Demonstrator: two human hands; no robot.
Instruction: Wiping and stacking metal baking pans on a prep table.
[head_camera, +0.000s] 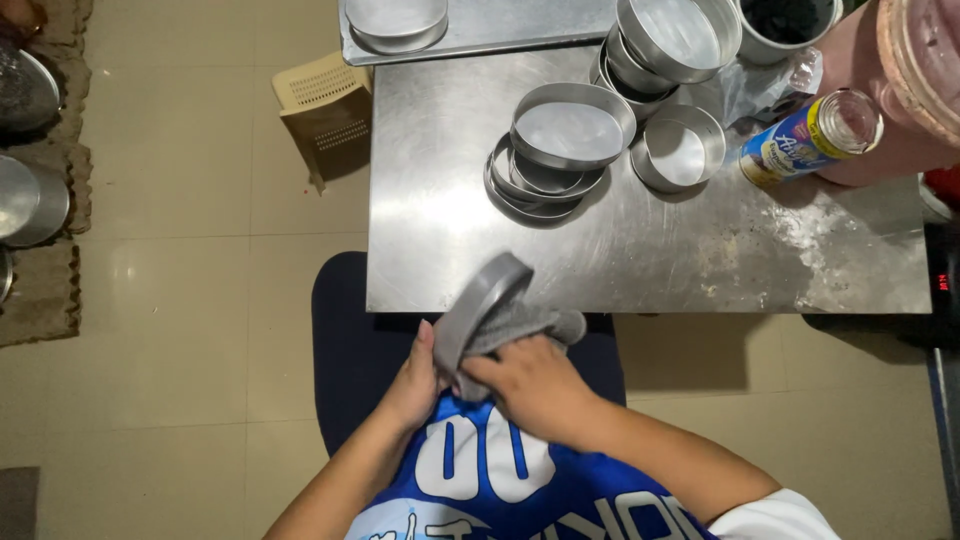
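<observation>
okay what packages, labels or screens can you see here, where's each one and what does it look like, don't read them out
Labelled jar: lying on its side at the far right of the steel table, clear glass, blue and yellow wrap-around label.
Small display: at the right edge of the picture, just off the table's right end, dark panel with red glowing digits.
No other packages or signs show.

A clear jar (812, 137) with a blue, yellow and white label lies on its side at the far right of the steel table (450, 220). Off the table's right edge, a dark device (944, 280) shows a small red digital display.
</observation>
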